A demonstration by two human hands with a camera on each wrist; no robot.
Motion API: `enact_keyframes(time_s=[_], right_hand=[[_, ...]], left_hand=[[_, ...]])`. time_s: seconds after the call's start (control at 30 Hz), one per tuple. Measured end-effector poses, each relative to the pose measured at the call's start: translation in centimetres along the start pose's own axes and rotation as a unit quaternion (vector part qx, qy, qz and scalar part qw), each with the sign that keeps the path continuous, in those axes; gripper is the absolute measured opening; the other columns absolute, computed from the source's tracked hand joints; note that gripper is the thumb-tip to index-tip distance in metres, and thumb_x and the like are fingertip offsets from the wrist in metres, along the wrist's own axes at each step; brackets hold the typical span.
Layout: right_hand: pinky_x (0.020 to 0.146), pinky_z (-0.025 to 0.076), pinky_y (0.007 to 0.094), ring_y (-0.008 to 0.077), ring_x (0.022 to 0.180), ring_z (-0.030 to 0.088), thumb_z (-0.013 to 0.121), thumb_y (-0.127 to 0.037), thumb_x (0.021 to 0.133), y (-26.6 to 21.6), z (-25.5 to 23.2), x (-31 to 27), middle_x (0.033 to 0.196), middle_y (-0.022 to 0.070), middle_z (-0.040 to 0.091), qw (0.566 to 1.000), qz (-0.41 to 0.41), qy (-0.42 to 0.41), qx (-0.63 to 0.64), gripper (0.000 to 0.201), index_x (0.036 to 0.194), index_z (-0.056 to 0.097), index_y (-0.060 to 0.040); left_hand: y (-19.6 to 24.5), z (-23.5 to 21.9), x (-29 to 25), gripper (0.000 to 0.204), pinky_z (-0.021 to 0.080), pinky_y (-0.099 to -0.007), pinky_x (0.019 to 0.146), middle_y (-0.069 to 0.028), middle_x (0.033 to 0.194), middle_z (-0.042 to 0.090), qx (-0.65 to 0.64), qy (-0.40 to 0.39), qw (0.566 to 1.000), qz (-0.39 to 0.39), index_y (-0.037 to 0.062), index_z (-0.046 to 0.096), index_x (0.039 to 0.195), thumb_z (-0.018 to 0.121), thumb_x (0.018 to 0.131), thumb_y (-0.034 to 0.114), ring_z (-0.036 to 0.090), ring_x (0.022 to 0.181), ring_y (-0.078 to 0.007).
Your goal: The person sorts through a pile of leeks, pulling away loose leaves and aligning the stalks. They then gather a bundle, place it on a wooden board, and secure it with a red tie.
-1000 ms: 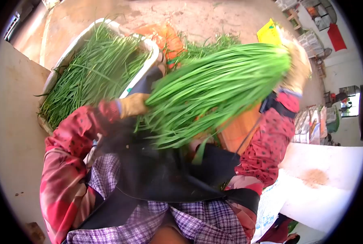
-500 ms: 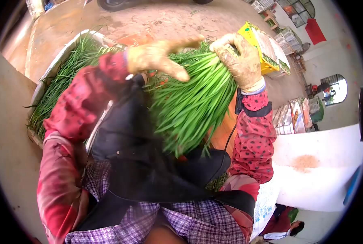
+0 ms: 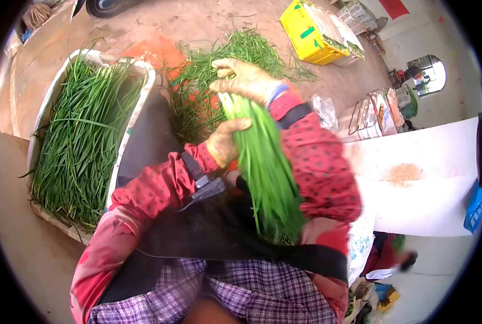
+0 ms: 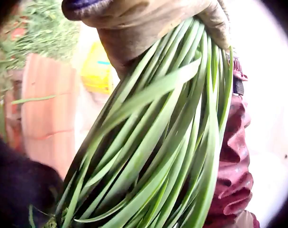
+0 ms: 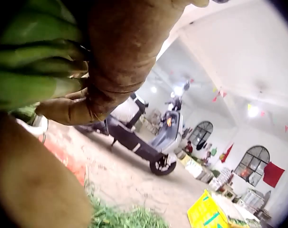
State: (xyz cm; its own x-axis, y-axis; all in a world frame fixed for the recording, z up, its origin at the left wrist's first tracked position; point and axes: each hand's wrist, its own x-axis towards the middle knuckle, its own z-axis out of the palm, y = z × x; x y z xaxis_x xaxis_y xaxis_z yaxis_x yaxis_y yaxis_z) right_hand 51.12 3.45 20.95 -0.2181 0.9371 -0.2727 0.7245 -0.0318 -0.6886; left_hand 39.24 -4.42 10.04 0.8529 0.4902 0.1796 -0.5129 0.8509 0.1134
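Note:
Both hands wear stained, pale work gloves and are at one bundle of garlic chives point(image 3: 265, 162), its pale stem ends up and its long green leaves hanging toward the lap. My left hand point(image 3: 226, 141) grips the bundle from the side, a little below the stem ends. In the left wrist view, leaves point(image 4: 158, 128) spread downward out of the glove. Around the top of the bundle curls my right hand point(image 3: 249, 81), its thumb close over the pale ends. A bent finger point(image 5: 70, 111) lies against the stems in the right wrist view.
On the left stands a white tub point(image 3: 138, 108) filled with chives. Loose green leaves point(image 3: 246, 51) lie on the floor ahead, beside orange sheeting point(image 3: 154, 51). A yellow crate point(image 3: 308, 35) stands farther right. A parked scooter point(image 5: 139, 137) shows in the right wrist view.
The chive bundle has swung from lying sideways to hanging down in front of the body. My left hand came from the left and took hold of it; my right hand moved left with its top.

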Motion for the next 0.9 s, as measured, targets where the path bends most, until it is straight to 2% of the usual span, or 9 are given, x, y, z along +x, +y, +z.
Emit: enact_keyframes(time_s=[0.13,0.27,0.37,0.47,0.53,0.6,0.7,0.8,0.9], right_hand=[[0.116,0.025,0.0377,0.0306,0.143,0.028,0.068,-0.057,0.082,8.0,7.9,-0.9,0.153,0.0250,0.029,0.953,0.087,0.071,0.280,0.105,0.151,0.018,0.0042],[0.117,0.019,0.0376,0.0296,0.145,0.023,0.063,-0.057,0.086,15.0,13.2,-6.4,0.156,0.0223,0.024,0.934,0.135,0.081,0.321,0.101,0.151,0.015,0.0042],[0.116,0.023,0.0370,0.0269,0.140,0.031,0.070,-0.050,0.084,16.6,18.3,-11.6,0.151,0.0189,0.032,0.921,0.094,0.064,0.371,0.100,0.150,0.019,0.0034],[0.109,0.034,0.0359,0.0222,0.129,0.042,0.085,-0.034,0.074,9.4,19.8,-15.2,0.139,0.0120,0.046,0.914,0.122,0.110,0.372,0.107,0.150,0.018,0.0002],[0.106,0.038,0.0348,0.0224,0.126,0.045,0.088,-0.030,0.069,9.4,22.3,-15.8,0.135,0.0110,0.049,0.916,0.118,0.175,0.340,0.106,0.147,0.023,-0.0001],[0.099,0.046,0.0353,0.0228,0.116,0.055,0.088,-0.025,0.069,11.4,22.9,-15.3,0.126,0.0107,0.055,0.895,0.118,0.200,0.382,0.092,0.140,0.035,-0.0002],[0.085,0.053,0.0356,0.0226,0.100,0.063,0.083,-0.023,0.072,12.8,21.5,-17.1,0.116,0.0116,0.061,0.754,0.165,0.165,0.614,0.074,0.131,0.045,-0.0001],[0.077,0.055,0.0353,0.0220,0.090,0.065,0.078,-0.022,0.076,12.4,19.4,-19.5,0.111,0.0130,0.064,0.642,0.083,0.124,0.752,0.061,0.126,0.049,0.0008],[0.072,0.054,0.0330,0.0198,0.086,0.063,0.076,-0.028,0.077,13.4,19.5,-20.3,0.110,0.0136,0.063,0.632,0.015,0.079,0.771,0.090,0.146,0.026,0.0021]], left_hand=[[-0.9,-7.5,-4.6,0.045,0.055,-0.0445,0.089,-0.0170,0.108,0.068,0.036,0.151,0.986,-0.066,-0.0010,0.059,0.121,0.065,0.080,0.017,0.068,0.094,-0.0295],[0.0,-9.3,-6.1,0.036,0.057,-0.0419,0.083,-0.0154,0.099,0.071,0.060,0.207,0.973,-0.078,-0.0024,0.064,0.112,0.064,0.083,0.019,0.070,0.087,-0.0269],[-0.3,-9.8,-5.4,0.034,0.055,-0.0400,0.084,-0.0115,0.100,0.071,0.074,0.265,0.959,-0.063,0.0012,0.065,0.111,0.067,0.084,0.021,0.068,0.087,-0.0238],[-1.1,-8.4,-4.2,0.029,0.053,-0.0377,0.083,-0.0076,0.095,0.070,0.066,0.321,0.942,-0.076,0.0037,0.066,0.108,0.071,0.083,0.018,0.066,0.084,-0.0227],[-2.5,-7.6,-3.3,0.027,0.054,-0.0362,0.081,-0.0066,0.093,0.069,0.105,0.348,0.927,-0.087,0.0038,0.066,0.108,0.071,0.084,0.017,0.066,0.082,-0.0214],[-3.8,-5.2,-2.2,0.045,0.051,-0.0333,0.087,-0.0070,0.103,0.067,0.217,0.358,0.908,-0.038,0.0025,0.056,0.125,0.071,0.086,0.018,0.064,0.092,-0.0188],[-4.5,-1.8,-1.3,0.072,0.047,-0.0311,0.094,-0.0095,0.119,0.062,0.276,0.329,0.902,-0.029,0.0016,0.030,0.148,0.068,0.090,0.021,0.059,0.105,-0.0172],[-3.6,-3.1,-2.0,0.062,0.045,-0.0321,0.097,-0.0090,0.122,0.061,0.250,0.248,0.932,-0.083,0.0007,0.035,0.146,0.061,0.094,0.021,0.057,0.109,-0.0170],[-1.6,-3.6,-1.1,0.052,0.039,-0.0332,0.104,-0.0076,0.128,0.058,0.308,0.180,0.934,-0.030,-0.0013,0.043,0.141,0.057,0.096,0.020,0.052,0.118,-0.0167]])
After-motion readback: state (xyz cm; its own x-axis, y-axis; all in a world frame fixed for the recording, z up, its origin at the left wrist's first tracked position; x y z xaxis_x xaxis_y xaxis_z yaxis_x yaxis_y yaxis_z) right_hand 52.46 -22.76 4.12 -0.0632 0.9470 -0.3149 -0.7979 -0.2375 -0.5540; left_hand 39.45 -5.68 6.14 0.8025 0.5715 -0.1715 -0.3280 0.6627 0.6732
